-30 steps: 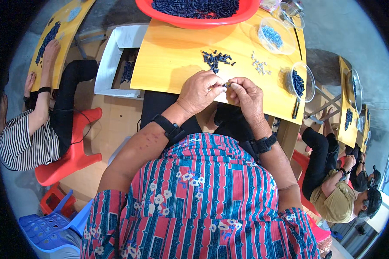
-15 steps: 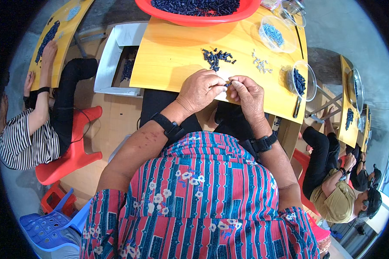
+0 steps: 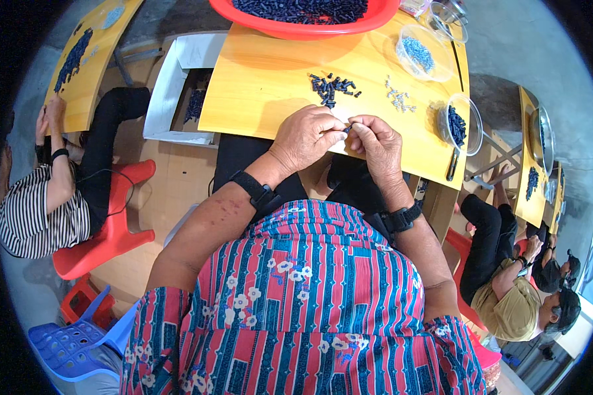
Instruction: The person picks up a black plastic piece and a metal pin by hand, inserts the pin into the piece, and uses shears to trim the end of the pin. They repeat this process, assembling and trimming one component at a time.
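At the near edge of the yellow table, my left hand [image 3: 305, 137] and my right hand [image 3: 379, 146] meet, thumbs and fingertips pinched together. Between them is a small dark blue tubular piece [image 3: 347, 129], mostly covered by the fingers. Just beyond my left hand lies a loose pile of similar dark pieces [image 3: 333, 87]. Small clear pieces [image 3: 399, 99] are scattered past my right hand. A clear round tub [image 3: 473, 131] holding more dark pieces stands to the right.
A red basin [image 3: 296, 31] full of dark pieces sits at the far edge of the table [image 3: 257, 79]. Light blue pieces [image 3: 418, 54] fill a clear tub at far right. A knife-like tool [image 3: 452, 163] lies near the right edge. A white box [image 3: 166, 89] stands left; people sit both sides.
My hands stay nearly still, both pinching at the dark piece. At the left table, the other person's hands have drawn back from the dark pile to the table's near edge.
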{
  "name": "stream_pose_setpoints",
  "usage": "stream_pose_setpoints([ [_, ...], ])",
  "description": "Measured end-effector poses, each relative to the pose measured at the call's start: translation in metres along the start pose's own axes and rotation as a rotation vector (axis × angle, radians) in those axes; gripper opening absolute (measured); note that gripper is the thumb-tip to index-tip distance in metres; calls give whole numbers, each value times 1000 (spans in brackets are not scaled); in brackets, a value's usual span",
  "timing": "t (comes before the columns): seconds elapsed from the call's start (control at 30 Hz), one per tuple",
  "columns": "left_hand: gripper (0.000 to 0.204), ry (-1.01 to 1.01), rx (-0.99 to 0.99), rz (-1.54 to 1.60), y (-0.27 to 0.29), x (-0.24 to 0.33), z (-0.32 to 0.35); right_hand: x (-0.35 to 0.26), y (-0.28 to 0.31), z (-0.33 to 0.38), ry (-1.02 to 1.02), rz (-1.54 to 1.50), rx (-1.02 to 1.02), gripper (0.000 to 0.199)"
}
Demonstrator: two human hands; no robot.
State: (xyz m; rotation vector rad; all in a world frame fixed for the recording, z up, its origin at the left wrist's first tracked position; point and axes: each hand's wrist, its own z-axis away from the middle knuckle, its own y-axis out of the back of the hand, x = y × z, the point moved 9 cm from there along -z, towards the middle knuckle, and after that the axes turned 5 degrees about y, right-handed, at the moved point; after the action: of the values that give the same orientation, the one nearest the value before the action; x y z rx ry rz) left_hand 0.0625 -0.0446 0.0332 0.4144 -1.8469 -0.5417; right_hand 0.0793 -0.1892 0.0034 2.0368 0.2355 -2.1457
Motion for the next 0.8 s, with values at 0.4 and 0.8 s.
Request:
stream_pose_setpoints([
  [0.4,13,4,13,-4,-1,-1,0,-16,3,3,201,359,51,10],
  [0.8,11,26,14,54,-2,-5,0,-28,-3,10,392,550,86,8],
])
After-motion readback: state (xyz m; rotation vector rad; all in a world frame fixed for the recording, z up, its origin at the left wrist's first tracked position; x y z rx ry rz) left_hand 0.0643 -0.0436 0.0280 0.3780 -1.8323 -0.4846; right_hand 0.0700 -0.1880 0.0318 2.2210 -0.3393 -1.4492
